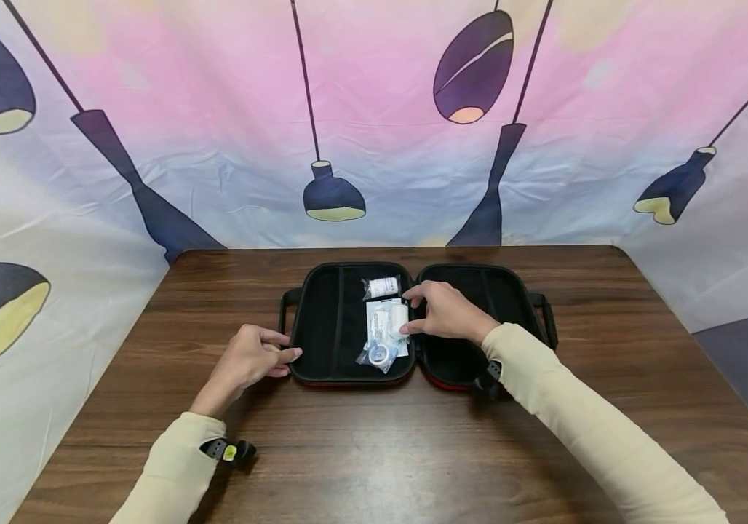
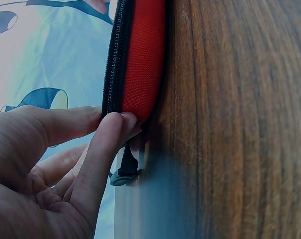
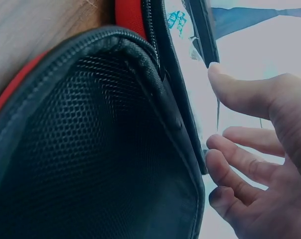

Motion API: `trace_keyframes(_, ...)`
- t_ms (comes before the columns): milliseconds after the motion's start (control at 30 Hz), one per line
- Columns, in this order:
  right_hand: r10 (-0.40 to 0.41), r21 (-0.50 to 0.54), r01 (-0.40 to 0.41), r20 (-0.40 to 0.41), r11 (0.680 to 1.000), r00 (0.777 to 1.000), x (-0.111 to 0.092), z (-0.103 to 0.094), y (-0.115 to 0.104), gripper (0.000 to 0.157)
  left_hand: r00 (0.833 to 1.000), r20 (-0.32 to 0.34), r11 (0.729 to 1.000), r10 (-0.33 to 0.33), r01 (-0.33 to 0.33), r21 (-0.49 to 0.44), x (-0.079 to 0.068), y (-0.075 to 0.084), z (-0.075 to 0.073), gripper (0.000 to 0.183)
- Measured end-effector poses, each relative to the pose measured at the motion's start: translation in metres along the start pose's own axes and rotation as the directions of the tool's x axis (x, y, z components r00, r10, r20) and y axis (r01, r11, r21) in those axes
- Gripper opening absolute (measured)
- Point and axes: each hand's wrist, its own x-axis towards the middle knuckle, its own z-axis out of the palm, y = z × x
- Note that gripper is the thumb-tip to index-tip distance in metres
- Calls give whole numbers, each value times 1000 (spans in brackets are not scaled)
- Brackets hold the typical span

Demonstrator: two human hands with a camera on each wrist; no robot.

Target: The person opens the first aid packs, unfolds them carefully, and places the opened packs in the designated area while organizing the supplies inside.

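An unfolded black zip case (image 1: 318,327) with red outer sides lies on the table, its two halves hinged in the middle. My left hand (image 1: 252,356) pinches the near left corner of the case between thumb and finger; the red side (image 2: 146,59) and zipper show beside those fingertips. Over the hinge, my right hand (image 1: 446,313) has its thumb and fingers spread apart at a white wrapped roll (image 1: 399,320) in the left half. Under and around the roll are flat white packets (image 1: 377,316). A bagged tape ring (image 1: 379,355) lies nearest me, and a small wrapped white roll (image 1: 383,287) farthest.
The right half of the case has a black mesh pocket (image 3: 90,129). Carry handles stick out at both ends, the right handle (image 1: 547,320) among them. A brown wooden table (image 1: 374,451) extends on all sides, with a printed cloth (image 1: 387,196) hanging behind it.
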Motion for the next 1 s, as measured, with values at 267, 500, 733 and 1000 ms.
trace_keyframes(267,7,-67,-4,47,998,999,10,6,-5,63,1000,-4,1000,-7,7,-3,-1,1,1,48)
trace_keyframes(500,5,-63,-1,68,998,998,12,7,-8,61,1000,-9,1000,-2,2,-3,-1,1,1,48)
trace_keyframes(733,-1,-40,3,48,999,999,13,4,-8,50,1000,-7,1000,-11,11,1,-1,3,1,49)
trace_keyframes(1000,20,-54,-16,75,998,997,15,4,-9,59,1000,-7,1000,-9,9,-2,-1,1,1,47)
